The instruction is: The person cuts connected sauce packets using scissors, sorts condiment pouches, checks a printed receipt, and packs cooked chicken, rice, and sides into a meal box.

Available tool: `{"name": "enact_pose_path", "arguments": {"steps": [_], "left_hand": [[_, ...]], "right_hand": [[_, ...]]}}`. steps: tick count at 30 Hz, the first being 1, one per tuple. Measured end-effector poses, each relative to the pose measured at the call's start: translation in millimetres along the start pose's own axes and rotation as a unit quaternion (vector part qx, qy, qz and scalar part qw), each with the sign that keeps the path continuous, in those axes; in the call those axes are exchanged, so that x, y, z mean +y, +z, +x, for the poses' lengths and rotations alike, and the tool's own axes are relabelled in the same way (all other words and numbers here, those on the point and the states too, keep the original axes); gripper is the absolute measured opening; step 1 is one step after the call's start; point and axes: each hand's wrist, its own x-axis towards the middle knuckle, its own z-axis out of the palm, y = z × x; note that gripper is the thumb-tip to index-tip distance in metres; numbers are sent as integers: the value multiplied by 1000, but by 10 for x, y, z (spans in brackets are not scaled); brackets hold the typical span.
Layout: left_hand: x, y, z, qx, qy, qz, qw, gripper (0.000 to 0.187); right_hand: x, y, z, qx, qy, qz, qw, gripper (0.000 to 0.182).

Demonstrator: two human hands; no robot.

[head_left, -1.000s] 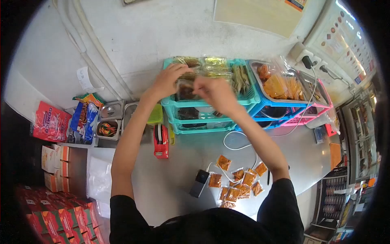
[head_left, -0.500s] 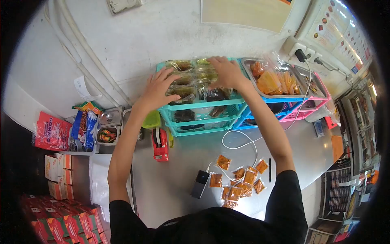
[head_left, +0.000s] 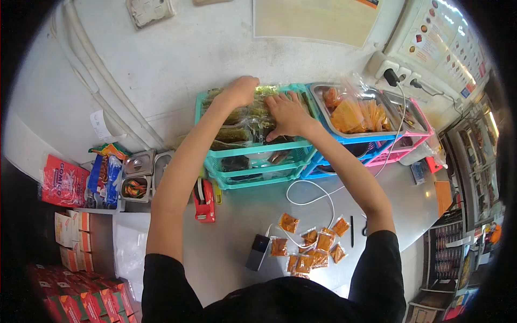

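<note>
As both hands press flat, fingers spread, the left hand point(head_left: 240, 90) at ten o'clock of the right hand point(head_left: 287, 114), the plastic packets point(head_left: 242, 125) in the teal basket point(head_left: 253, 152) look light, soft and slippery; best pinched by their edges.

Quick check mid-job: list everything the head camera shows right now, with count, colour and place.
teal baskets: stack, teal, counter by the wall
clear packets: several, dark and greenish contents, top teal basket
metal tray: one, steel, on blue basket, holds orange bags
pink basket: one, pink, far right
orange sachets: about ten, orange, counter near the body
tape dispenser: one, red, left of baskets
small device: one, dark, on a white cable
pen: one, black, right of sachets
metal containers: a few, steel, left
red boxes: many, lower left
left hand: on packets, back of top basket
right hand: flat on packets
</note>
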Motion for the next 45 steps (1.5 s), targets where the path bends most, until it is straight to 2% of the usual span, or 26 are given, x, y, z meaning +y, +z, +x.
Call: {"name": "enact_pose_path", "arguments": {"steps": [3,6,9,12,15,18,21,24,27,31,34,35,37,39,40,43,44,45], "left_hand": [[35,40,81,28,-2,7,1000,22],[174,-53,14,-6,55,89,995,23],[387,19,-32,86,3,64,994,20],[366,132,0,101,-1,29,994,14],[257,129,79,12,-17,26,999,22],[106,-96,153,56,-26,-35,997,24],[-262,-371,62,118,-44,-280,952,35],[12,-773,-485,142,-84,-423,891,42],[149,-897,-833,153,-77,-474,864,49],[83,-881,-986,184,-52,-451,872,48],[123,-845,-1005,193,-42,-403,894,43],[169,-827,-995,182,-33,-385,904,44],[249,-758,-957,171,17,-313,934,48],[288,-571,-873,167,101,-201,960,53],[310,-479,-827,126,101,-217,963,71],[433,-249,-734,96,117,-32,988,81],[428,-139,-672,107,103,-27,989,89],[441,-144,-641,83,89,-20,992,88]], "right_hand": [[-19,-26,25,-37,3,-1,999,85],[-82,-51,-5,-4,-9,-6,1000,76],[-60,63,9,31,-26,13,999,75],[-103,-18,68,-63,35,12,997,69],[-81,81,36,20,15,1,1000,62],[-70,-22,-27,61,29,-2,998,60],[-21,-413,-61,102,87,60,989,58],[219,-657,116,134,147,153,968,55],[321,-804,314,163,112,204,959,53],[305,-898,428,133,27,287,948,51],[314,-671,468,59,-43,246,967,54],[272,-599,455,8,-23,159,987,61],[156,-446,415,-97,8,97,991,65],[173,-259,370,-75,10,94,993,66],[172,-236,345,-65,11,92,994,66],[151,-327,342,-124,14,42,991,69],[152,-319,348,-137,14,24,990,70],[159,-310,363,-150,13,4,989,72]]}}
